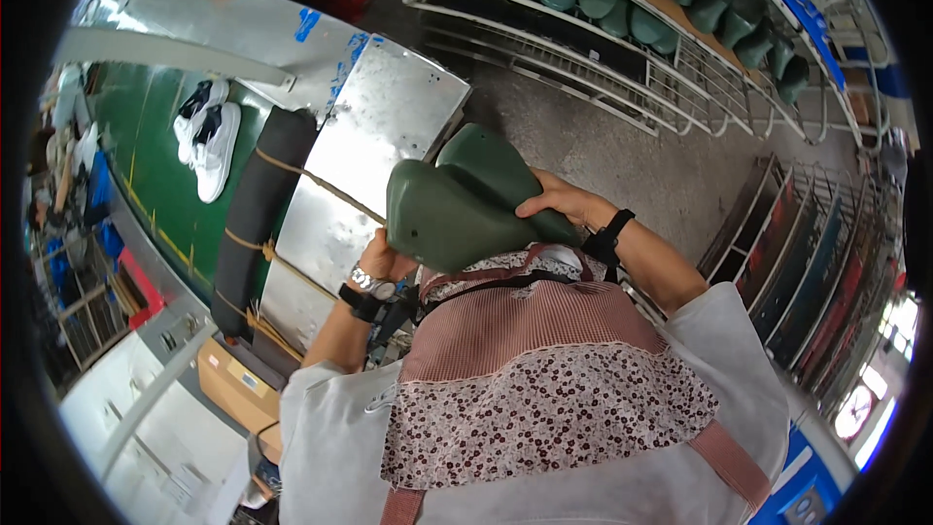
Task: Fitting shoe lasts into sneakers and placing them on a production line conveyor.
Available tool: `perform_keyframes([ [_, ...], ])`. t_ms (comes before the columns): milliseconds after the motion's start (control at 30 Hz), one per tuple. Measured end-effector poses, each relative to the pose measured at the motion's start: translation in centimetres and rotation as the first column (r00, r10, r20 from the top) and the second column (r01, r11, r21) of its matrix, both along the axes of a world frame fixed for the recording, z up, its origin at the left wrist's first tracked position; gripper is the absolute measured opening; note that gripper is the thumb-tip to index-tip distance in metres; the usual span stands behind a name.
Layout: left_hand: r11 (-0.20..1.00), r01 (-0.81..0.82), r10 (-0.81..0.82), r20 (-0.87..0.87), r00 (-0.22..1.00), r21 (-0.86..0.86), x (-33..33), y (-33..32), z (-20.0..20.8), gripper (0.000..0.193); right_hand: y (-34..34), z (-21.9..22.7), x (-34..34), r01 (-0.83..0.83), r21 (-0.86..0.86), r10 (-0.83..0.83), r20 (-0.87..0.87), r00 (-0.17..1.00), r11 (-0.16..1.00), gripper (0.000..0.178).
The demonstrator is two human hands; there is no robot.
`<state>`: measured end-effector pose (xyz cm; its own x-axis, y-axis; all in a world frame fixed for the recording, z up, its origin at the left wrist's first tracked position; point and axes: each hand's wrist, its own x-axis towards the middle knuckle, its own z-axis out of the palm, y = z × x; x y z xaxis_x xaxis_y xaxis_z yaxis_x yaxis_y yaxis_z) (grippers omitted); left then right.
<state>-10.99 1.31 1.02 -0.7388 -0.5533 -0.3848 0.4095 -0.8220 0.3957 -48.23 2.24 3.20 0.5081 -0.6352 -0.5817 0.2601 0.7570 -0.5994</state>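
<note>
Dark green shoe last (457,204), floral-and-checked apron (544,379)

A brown cardboard box (233,384) is seen at lower left, under the metal bench edge, with a small pale rectangular label (249,380) stuck on its top face. Ragged blue tape patches (307,23) are stuck on the grey metal sheet at upper left, more of them (350,58) just right along the next sheet's edge. A blue panel with a small grey rectangular plate (805,504) is partly seen at lower right; a round red-and-white sign (853,411) shows at the far right rim, too blurred for detail.
</note>
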Motion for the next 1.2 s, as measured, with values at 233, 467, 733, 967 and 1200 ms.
perform_keyframes([
  [233,0.988,-0.123,0.121,0.028,0.992,0.088,-10.6,-6.5,-5.4,0.059,3.9,-1.9,-0.6,0.363,0.042,-0.353,-0.145,0.924,0.931,0.084],
  [467,0.989,0.077,-0.127,0.470,0.873,0.125,-28.3,-7.8,-5.7,0.051,6.8,-1.7,-6.0,0.719,0.052,-0.692,-0.234,0.683,0.693,0.073],
  [733,0.560,0.694,-0.456,0.532,0.714,-0.452,-38.2,-4.8,-4.6,0.062,9.2,-3.4,-18.5,0.923,0.136,-0.926,-0.073,0.371,0.359,0.049],
  [967,0.788,0.589,-0.433,0.521,0.735,-0.176,-52.0,-2.5,-2.7,0.058,8.5,-2.9,-33.8,0.907,-0.120,-0.892,-0.273,0.360,0.403,0.047],
  [1200,0.613,0.526,0.020,0.677,0.736,-0.590,-65.0,-10.6,-2.7,0.055,3.4,-10.2,-49.0,0.420,-0.766,-0.817,-0.569,-0.092,0.486,0.072],
])
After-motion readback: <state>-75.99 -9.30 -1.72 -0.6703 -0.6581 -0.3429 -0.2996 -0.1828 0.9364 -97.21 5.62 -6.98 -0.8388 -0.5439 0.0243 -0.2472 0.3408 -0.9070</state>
